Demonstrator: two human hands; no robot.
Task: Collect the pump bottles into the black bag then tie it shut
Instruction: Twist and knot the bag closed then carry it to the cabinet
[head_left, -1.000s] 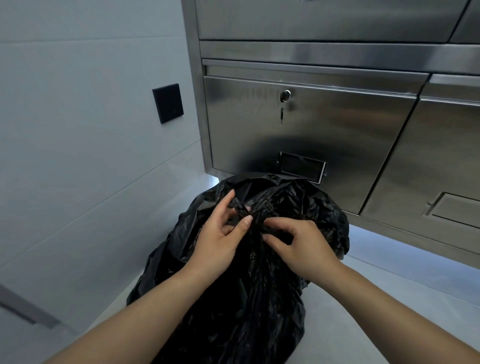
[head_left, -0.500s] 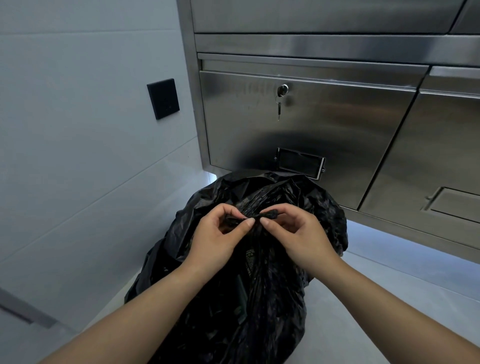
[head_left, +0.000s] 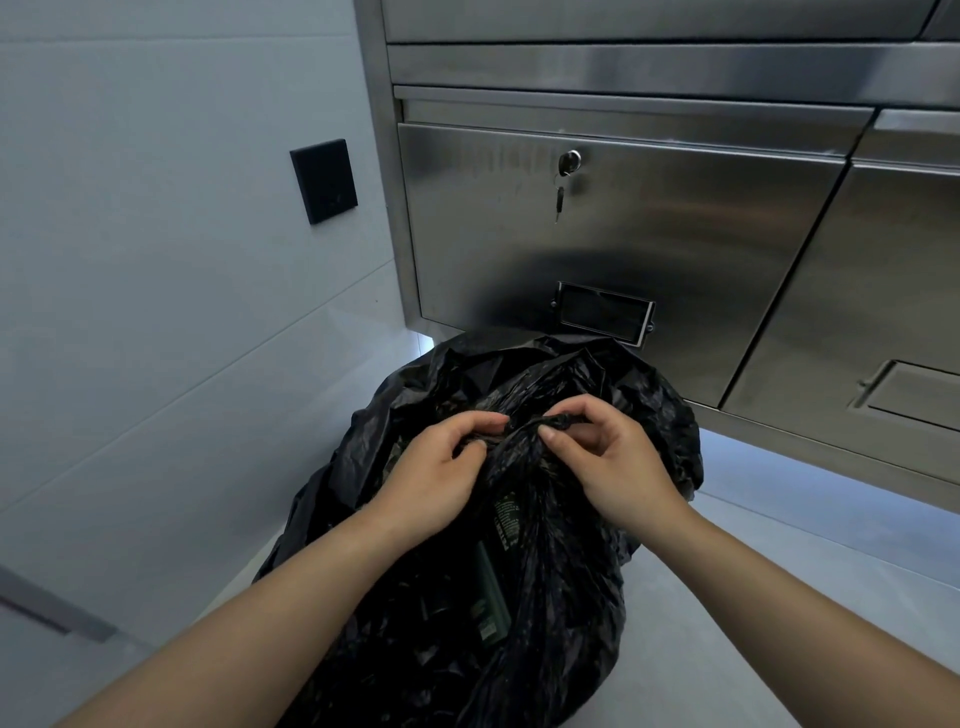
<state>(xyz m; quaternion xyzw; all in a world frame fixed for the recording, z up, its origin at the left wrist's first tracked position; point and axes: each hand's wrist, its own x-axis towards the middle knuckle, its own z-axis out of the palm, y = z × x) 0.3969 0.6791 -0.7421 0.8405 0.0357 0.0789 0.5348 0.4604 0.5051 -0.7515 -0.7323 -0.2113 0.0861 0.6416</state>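
Two hands met at the top of the thin, crinkled black plastic bag (head_left: 649, 410), which sat on the pale grey floor (head_left: 737, 597) just in front of the brushed stainless-steel cabinet (head_left: 649, 244). The left hand (head_left: 436, 467) had its fingers curled round a gathered fold of the bag's mouth. The right hand (head_left: 613, 467) pinched a twisted black strand of the film (head_left: 524, 423) between thumb and forefinger. The two grips were almost touching.

The film looked soft, limp and somewhat slick, and probably thin enough to stretch or tear under a sharp pull. A dark green labelled pump bottle (head_left: 493, 608) showed faintly through it, so the load was likely rigid, lumpy and moderately heavy. The twisted ends at the neck seemed the sensible place to hold, close to the crossing, so the strands would not slip while being drawn tight.

The bag stood roughly upright, its long axis running from the floor up to the gathered mouth, which pointed towards the person. The strand ran crosswise between the hands. The visible bottle lay lengthwise along the bag; which way its pump pointed could not be told.
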